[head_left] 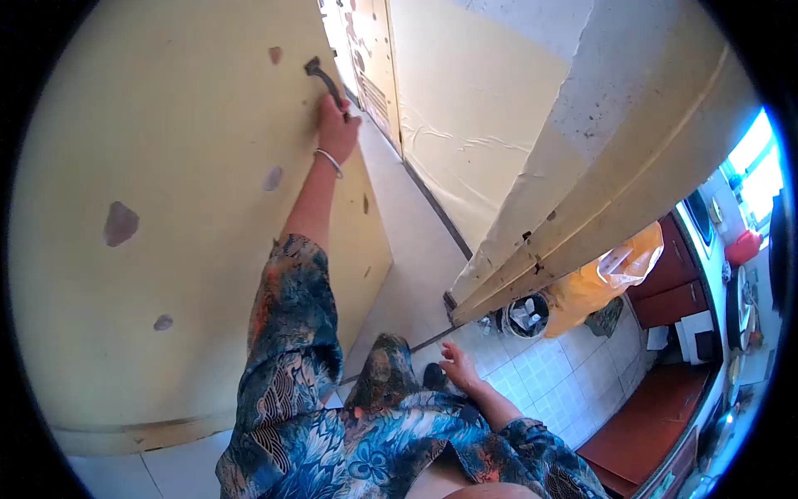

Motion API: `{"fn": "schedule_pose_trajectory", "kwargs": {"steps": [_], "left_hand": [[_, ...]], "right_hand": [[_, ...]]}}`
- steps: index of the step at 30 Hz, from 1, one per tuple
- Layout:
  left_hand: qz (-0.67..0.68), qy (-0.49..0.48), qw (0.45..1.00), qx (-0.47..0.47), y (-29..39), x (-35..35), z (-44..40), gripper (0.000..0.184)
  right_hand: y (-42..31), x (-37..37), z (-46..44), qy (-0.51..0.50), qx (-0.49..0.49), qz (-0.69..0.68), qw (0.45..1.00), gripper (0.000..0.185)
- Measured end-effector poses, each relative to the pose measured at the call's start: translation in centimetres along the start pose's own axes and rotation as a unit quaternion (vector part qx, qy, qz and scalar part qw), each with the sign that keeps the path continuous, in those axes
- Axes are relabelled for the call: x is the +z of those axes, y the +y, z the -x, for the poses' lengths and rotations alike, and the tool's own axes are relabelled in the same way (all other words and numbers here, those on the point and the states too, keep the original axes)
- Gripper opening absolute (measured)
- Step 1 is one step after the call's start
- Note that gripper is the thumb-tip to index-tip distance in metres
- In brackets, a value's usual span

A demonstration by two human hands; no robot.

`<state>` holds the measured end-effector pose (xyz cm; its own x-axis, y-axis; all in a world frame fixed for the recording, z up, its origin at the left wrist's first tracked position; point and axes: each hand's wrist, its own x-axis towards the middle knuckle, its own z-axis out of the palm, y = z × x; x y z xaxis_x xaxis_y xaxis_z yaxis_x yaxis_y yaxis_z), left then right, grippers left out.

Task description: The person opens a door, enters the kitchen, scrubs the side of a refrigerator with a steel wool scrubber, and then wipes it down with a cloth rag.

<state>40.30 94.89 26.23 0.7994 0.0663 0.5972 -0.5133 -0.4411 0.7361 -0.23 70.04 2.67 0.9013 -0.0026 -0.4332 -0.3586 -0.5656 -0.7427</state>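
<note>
My left hand [337, 131] is closed around the dark curved handle [326, 80] of a pale yellow door [199, 249]. A light bracelet circles that wrist. The door stands ajar and has several bare, chipped patches. My right hand [459, 366] hangs low in front of my body, its fingers apart and holding nothing, above the tiled floor [474, 356]. Close to it is the foot of the worn door frame [532, 249].
Beyond the doorway runs a grey floor strip [407, 216] beside a yellow wall [457, 125]. On the right, past the frame, are a bucket with rubbish [514, 326], an orange bag [573, 299] and red-brown cabinets [665, 291] under a cluttered counter.
</note>
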Motion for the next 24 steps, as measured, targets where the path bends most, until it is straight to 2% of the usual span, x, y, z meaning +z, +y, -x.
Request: {"fn": "schedule_pose_trajectory", "kwargs": {"steps": [1,3,4,8,13,14,17,19,24], "left_hand": [[0.005,-0.026,0.999,-0.023,-0.1,0.6,0.0,0.042],[0.043,-0.026,0.999,0.004,0.8,2.0,0.7,0.043],[0.066,-0.033,0.997,0.016,1.1,2.7,1.4,0.044],[0.091,-0.073,0.993,0.026,1.5,4.8,2.6,0.047],[0.157,-0.114,0.981,0.003,3.6,7.2,4.0,0.048],[0.123,-0.129,0.984,-0.008,4.9,6.9,4.2,0.049],[0.154,-0.091,0.984,0.02,3.3,9.2,4.6,0.049],[0.099,-0.109,0.988,0.041,3.9,9.4,4.4,0.045],[0.151,-0.109,0.98,0.065,3.3,11.2,5.3,0.046]], "right_hand": [[0.0,0.3,0.0,-0.001,0.003,-0.011,1.0,0.055],[-0.1,1.1,0.0,0.005,0.013,-0.039,0.999,0.054],[0.2,1.7,-0.2,0.02,-0.019,-0.059,0.998,0.053],[-1.0,2.5,-0.1,0.032,-0.032,-0.056,0.997,0.051],[-1.1,4.3,1.6,-0.004,0.034,-0.004,0.999,0.049],[-1.4,4.4,2.0,-0.016,0.043,0.004,0.999,0.05],[-0.3,5.9,2.9,-0.008,0.051,0.001,0.999,0.05],[-0.1,6.3,4.2,0.003,0.06,0.002,0.998,0.049],[0.8,6.0,5.5,0.029,0.078,0.029,0.996,0.049]]}}
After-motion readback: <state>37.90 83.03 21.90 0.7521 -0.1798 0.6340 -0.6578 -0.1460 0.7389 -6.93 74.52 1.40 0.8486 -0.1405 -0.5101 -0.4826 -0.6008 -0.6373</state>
